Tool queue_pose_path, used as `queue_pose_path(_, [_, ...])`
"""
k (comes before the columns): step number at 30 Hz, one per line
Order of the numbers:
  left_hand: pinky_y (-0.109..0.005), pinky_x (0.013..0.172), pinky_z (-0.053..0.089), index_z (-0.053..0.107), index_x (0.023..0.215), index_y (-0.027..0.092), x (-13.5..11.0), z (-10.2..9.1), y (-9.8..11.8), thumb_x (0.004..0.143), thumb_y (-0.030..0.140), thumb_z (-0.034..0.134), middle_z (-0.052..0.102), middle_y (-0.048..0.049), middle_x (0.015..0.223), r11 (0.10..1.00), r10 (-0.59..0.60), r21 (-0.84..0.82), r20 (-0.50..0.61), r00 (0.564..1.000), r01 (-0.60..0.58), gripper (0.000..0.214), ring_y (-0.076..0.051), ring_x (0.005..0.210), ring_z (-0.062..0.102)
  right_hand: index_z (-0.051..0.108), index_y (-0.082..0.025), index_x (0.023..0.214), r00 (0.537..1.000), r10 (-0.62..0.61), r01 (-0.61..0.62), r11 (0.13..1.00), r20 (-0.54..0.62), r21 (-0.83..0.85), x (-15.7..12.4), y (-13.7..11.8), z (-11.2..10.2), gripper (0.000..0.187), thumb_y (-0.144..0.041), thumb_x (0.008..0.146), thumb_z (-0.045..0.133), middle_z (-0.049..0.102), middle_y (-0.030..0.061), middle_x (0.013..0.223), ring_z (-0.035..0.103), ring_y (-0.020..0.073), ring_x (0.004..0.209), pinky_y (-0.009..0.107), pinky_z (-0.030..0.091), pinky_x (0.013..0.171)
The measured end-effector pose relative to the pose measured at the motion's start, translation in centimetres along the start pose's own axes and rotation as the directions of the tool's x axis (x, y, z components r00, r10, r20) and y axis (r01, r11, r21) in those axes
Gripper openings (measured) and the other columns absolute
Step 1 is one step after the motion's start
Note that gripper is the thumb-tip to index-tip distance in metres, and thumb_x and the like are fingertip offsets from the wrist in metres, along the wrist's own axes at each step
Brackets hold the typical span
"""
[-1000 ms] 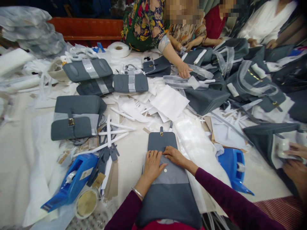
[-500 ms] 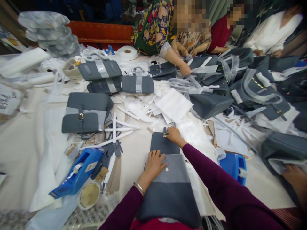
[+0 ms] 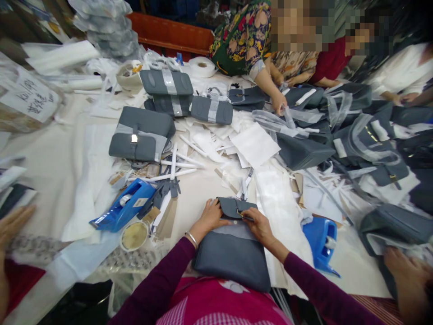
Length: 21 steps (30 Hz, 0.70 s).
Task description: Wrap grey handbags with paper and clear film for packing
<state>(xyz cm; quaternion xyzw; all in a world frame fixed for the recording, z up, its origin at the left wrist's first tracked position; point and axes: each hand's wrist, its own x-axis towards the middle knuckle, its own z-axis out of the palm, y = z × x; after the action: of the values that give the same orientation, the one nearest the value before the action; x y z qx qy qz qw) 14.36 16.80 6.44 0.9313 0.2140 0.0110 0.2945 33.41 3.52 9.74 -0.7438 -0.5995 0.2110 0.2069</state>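
A dark grey handbag [image 3: 233, 255] lies in front of me at the table edge, light grey sheeting across its upper part. Its flap [image 3: 233, 207] is folded part way over towards me. At the flap's left edge is my left hand [image 3: 210, 217], fingers curled against it and thumb resting on the sheeting. My right hand [image 3: 259, 222] is closed in a pinch on the flap's strap, near the gold clasp [image 3: 238, 212]. The clasp is partly covered by the fingers.
A blue tape dispenser [image 3: 123, 205] and a tape roll [image 3: 134, 235] lie left; another blue dispenser [image 3: 320, 241] stands right. A finished-looking grey bag [image 3: 142, 133] sits beyond, among paper scraps. Co-workers' hands are at the far side, a hand [image 3: 16, 223] left and a hand [image 3: 406, 271] right.
The flap has come from lying open, away from me, to folded over towards me. My left hand has moved onto its edge, my right hand down with the strap. The view has shifted left.
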Motion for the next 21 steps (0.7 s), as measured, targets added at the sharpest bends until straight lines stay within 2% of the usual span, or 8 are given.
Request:
queue_pose_path(2, [-0.049,0.11,0.019,0.051,0.129,0.027,-0.6,0.4,-0.3,0.072,0.066,0.061,0.047,-0.0084,0.136,0.999,-0.016,-0.033,-0.002,1.0,0.016,0.07,-0.03,0.128,0.033,0.062,-0.023,0.095,1.0,0.004,-0.004,1.0,-0.023,-0.023,-1.8,0.0,1.4,0.015,-0.02,0.087,0.05,0.061,0.0054,0.09,0.056,0.0215,0.089,0.031,0.044,0.076])
queue_pose_path(5, [-0.048,0.109,0.021,0.046,0.134,0.023,-1.2,0.8,-0.5,0.063,0.068,0.068,0.041,-0.0118,0.139,0.988,-0.132,-0.076,-0.009,0.991,0.131,0.086,-0.032,0.131,0.03,0.059,-0.022,0.095,0.998,-0.056,0.055,0.993,-0.009,-0.1,-2.2,-0.9,2.3,0.011,-0.023,0.089,0.05,0.06,0.0068,0.091,0.055,0.0222,0.089,0.031,0.043,0.077])
queue_pose_path(8, [-0.051,0.108,0.022,0.046,0.134,0.024,-1.6,0.9,-0.5,0.058,0.068,0.071,0.034,-0.0134,0.143,0.966,-0.236,-0.11,0.009,0.972,0.235,0.091,-0.035,0.133,0.026,0.057,-0.021,0.096,0.989,-0.125,0.137,0.97,0.074,-0.2,-1.8,-2.2,2.1,0.013,-0.029,0.091,0.048,0.059,0.0077,0.093,0.054,0.0221,0.088,0.031,0.041,0.074])
queue_pose_path(11, [-0.052,0.108,0.023,0.047,0.133,0.029,-1.9,0.8,-0.4,0.058,0.067,0.072,0.03,-0.0115,0.146,0.956,-0.258,-0.141,0.021,0.966,0.259,0.087,-0.036,0.134,0.023,0.056,-0.021,0.097,0.983,-0.109,0.147,0.949,0.149,-0.279,-1.3,-3.2,1.2,0.014,-0.029,0.092,0.045,0.058,0.0075,0.095,0.054,0.0213,0.087,0.029,0.038,0.069])
queue_pose_path(15, [-0.053,0.107,0.025,0.053,0.128,0.023,-2.2,0.6,-0.3,0.058,0.066,0.072,0.026,-0.0148,0.148,0.946,-0.284,-0.154,0.024,0.959,0.284,0.084,-0.038,0.134,0.024,0.056,-0.021,0.084,0.952,-0.09,0.148,0.971,0.291,-0.185,0.4,-3.8,-0.8,0.014,-0.023,0.091,0.044,0.058,0.0035,0.085,0.053,0.0177,0.079,0.026,0.033,0.065])
queue_pose_path(17, [-0.054,0.106,0.025,0.056,0.124,0.025,-2.3,0.5,-0.3,0.059,0.065,0.072,0.025,-0.0137,0.148,0.95,-0.271,-0.154,0.027,0.962,0.272,0.078,-0.039,0.134,0.023,0.055,-0.021,0.079,0.94,-0.096,0.152,0.977,0.329,-0.149,1.6,-4.1,-1.7,0.015,-0.022,0.089,0.044,0.058,0.0013,0.077,0.052,0.0161,0.073,0.026,0.03,0.063])
queue_pose_path(19, [-0.054,0.107,0.024,0.054,0.125,0.029,-2.4,0.5,-0.2,0.058,0.063,0.074,0.024,-0.0107,0.149,0.95,-0.269,-0.16,0.021,0.963,0.269,0.077,-0.038,0.135,0.022,0.055,-0.022,0.076,0.93,-0.101,0.152,0.981,0.354,-0.121,2.6,-4.3,-2.0,0.014,-0.023,0.087,0.047,0.057,0.0001,0.073,0.051,0.0153,0.069,0.026,0.028,0.061])
queue_pose_path(21, [-0.053,0.107,0.025,0.05,0.129,0.028,-2.5,0.6,-0.2,0.056,0.062,0.075,0.024,-0.011,0.149,0.941,-0.294,-0.173,0.016,0.956,0.292,0.085,-0.037,0.135,0.022,0.054,-0.021,0.073,0.913,-0.101,0.141,0.987,0.394,-0.074,2.8,-4.4,-1.7,0.012,-0.024,0.084,0.051,0.055,-0.0008,0.068,0.05,0.0147,0.066,0.025,0.028,0.06])
